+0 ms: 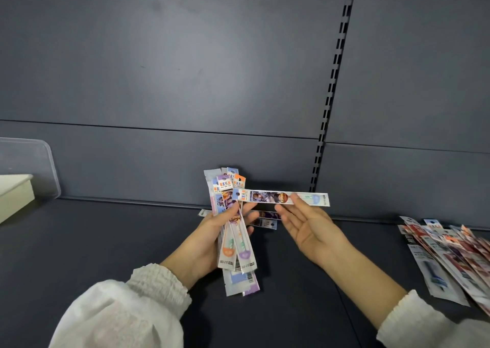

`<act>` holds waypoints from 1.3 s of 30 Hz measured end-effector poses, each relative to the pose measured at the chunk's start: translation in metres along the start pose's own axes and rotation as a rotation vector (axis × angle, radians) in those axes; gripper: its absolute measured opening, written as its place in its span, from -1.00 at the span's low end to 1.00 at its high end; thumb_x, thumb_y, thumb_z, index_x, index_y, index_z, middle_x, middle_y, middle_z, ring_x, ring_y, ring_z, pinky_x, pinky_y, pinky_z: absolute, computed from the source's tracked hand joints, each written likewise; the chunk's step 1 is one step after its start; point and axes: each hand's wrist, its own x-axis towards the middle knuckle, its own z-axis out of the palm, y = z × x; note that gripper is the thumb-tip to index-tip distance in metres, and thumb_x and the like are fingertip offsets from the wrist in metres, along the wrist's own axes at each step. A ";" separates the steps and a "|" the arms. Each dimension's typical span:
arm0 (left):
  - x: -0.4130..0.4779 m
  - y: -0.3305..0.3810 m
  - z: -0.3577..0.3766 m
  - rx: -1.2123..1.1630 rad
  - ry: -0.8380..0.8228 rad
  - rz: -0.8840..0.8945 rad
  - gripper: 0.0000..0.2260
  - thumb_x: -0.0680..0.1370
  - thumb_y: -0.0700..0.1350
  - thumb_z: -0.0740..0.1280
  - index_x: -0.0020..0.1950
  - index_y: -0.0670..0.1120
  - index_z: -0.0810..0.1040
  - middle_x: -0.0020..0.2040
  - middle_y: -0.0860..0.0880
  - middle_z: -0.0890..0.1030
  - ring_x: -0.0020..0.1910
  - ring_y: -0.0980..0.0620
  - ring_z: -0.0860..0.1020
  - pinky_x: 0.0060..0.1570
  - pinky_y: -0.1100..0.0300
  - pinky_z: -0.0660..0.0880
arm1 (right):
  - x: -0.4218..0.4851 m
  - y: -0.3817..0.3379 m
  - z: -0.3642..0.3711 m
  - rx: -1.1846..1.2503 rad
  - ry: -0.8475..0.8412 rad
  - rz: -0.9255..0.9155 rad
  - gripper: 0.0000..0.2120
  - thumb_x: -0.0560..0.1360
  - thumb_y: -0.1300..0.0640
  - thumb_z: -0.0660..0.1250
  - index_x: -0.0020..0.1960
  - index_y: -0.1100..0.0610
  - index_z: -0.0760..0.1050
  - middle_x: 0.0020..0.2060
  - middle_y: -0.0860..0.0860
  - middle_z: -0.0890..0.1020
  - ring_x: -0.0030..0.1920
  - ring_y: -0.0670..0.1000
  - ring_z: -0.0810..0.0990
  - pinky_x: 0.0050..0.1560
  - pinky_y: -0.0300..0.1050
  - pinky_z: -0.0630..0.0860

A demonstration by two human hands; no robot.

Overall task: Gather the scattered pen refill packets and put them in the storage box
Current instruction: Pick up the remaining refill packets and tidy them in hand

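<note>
Though blurry, "2197" on left hand's (205, 241) bundle (230, 253); right hand's (310, 228) packet (267, 197) illegible.

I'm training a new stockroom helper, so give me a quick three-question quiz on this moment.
1. True or false: the left hand grips a bundle of packets.
2. Which way does the single packet in the right hand lie? A upright, B crosswise, C folded.
3. Fill in: a loose pile of packets lies on the person's ___ side.
Key: 1 true; 2 B; 3 right.
</note>
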 end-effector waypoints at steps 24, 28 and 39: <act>0.005 0.002 -0.001 -0.014 0.123 0.105 -0.67 0.58 -0.09 0.28 0.32 -0.16 0.47 -0.01 -0.13 0.71 -0.09 -0.05 0.70 -0.22 0.08 0.64 | -0.022 0.027 0.021 -0.519 -0.224 -0.137 -0.90 0.45 0.21 0.44 -0.07 0.22 0.58 -0.19 0.10 0.71 -0.21 0.01 0.68 -0.16 -0.11 0.59; 0.005 0.004 -0.002 0.014 0.111 0.127 -0.67 0.59 -0.06 0.27 0.32 -0.13 0.48 0.03 -0.13 0.70 -0.07 -0.04 0.69 -0.18 0.08 0.65 | -0.026 0.030 0.025 -0.601 -0.233 -0.180 -0.86 0.41 0.27 0.47 -0.06 0.23 0.57 -0.24 0.05 0.69 -0.22 -0.02 0.67 -0.20 -0.18 0.59; 0.010 0.010 -0.009 -0.100 0.109 0.144 -0.72 0.60 -0.10 0.26 0.27 -0.19 0.50 0.10 -0.14 0.68 -0.04 -0.04 0.69 -0.21 0.11 0.63 | 0.000 0.030 0.030 -0.706 -0.127 -0.373 -0.84 0.53 0.13 0.35 -0.13 0.12 0.69 -0.30 0.11 0.67 -0.38 -0.11 0.53 -0.38 -0.24 0.43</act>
